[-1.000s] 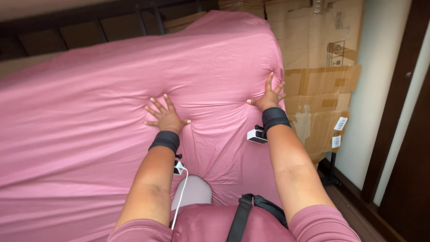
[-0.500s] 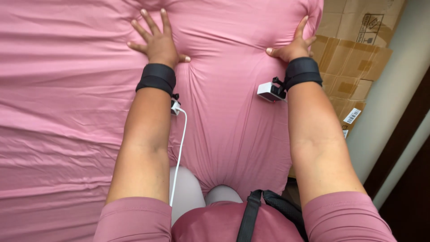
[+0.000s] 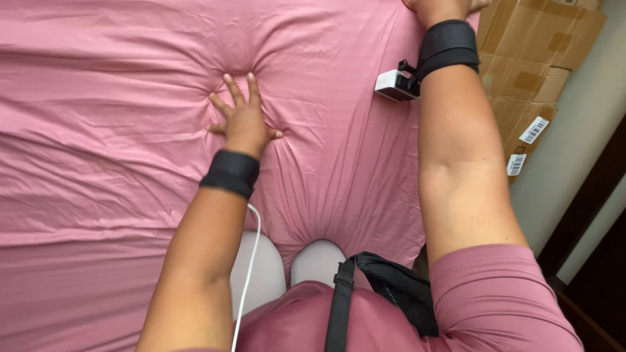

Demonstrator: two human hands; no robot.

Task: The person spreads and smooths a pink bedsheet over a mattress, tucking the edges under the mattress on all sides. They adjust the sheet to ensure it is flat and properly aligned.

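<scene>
My left hand spread flat, fingers pressing the pink sheet over the bed, my right hand at the sheet's far edge, grip unclear, cardboard boxes beside it.

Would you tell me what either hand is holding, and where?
Nothing is gripped: the left hand presses flat on the pink sheet; the right hand is cut off at the frame's top.

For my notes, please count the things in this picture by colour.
Pink: 1, the bed sheet
Black: 3, two wristbands and a strap
Brown: 1, the cardboard stack
White: 2, a cable and a small device
Total: 7
</scene>
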